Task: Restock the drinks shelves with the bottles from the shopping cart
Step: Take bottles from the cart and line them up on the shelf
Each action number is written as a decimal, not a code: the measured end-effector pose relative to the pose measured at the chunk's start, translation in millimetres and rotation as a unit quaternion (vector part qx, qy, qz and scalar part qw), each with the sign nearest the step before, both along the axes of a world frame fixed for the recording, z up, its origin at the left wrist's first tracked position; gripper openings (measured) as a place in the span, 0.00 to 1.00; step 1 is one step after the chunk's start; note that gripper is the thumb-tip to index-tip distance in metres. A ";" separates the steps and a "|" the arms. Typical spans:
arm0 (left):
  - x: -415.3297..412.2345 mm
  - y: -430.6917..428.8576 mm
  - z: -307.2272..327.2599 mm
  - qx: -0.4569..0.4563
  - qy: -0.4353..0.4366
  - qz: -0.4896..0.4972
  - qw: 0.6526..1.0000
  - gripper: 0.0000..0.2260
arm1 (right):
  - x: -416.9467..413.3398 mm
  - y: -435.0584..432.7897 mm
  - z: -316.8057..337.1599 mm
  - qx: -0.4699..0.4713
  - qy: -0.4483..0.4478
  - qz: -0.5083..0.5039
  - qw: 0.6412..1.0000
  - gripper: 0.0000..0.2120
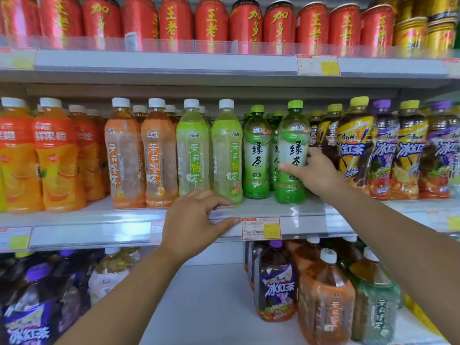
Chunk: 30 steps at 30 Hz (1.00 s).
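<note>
My right hand [312, 171] grips a green tea bottle [293, 145] with a lime cap, standing upright at the front of the middle shelf [261, 207]. To its left stands another green tea bottle [256, 155], with more behind it. My left hand [196, 221] rests on the front edge of the middle shelf, fingers curled over the lip and thumb against the price rail, just below a pale green jasmine tea bottle [227, 153]. The shopping cart is out of view.
Orange juice and jasmine tea bottles [124, 155] fill the middle shelf to the left, iced tea bottles [353, 145] to the right. Red cans [211, 23] line the top shelf. Large bottles [276, 282] stand on the bottom shelf, left and right of a bare white stretch [211, 307].
</note>
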<state>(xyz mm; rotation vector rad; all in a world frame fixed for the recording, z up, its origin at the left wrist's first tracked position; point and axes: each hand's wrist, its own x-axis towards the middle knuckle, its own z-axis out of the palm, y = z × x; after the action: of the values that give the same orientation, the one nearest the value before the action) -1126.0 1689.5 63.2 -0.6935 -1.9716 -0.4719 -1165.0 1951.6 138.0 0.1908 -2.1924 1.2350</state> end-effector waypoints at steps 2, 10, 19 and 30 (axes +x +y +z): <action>-1.6 -0.4 -1.6 -0.003 0.007 -0.002 1.000 0.17 | -7.3 -0.8 1.6 0.008 -0.016 -0.011 1.000 0.31; -6.2 -2.0 -5.1 -0.008 0.010 0.008 1.000 0.16 | -14.4 2.0 -0.7 -0.033 -0.053 0.024 0.998 0.36; -8.4 -1.9 -6.5 -0.013 0.020 0.012 1.000 0.17 | -23.9 4.6 -6.2 -0.052 -0.062 0.035 0.996 0.29; -2.2 -3.5 -3.4 0.019 -0.036 0.015 0.999 0.17 | 11.0 3.2 -6.7 0.067 -0.033 -0.063 0.995 0.28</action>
<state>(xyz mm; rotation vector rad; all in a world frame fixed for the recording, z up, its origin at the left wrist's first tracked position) -1128.2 1686.0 59.8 -0.6293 -2.0331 -0.5222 -1154.0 1954.8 131.3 0.0652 -2.3090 1.0393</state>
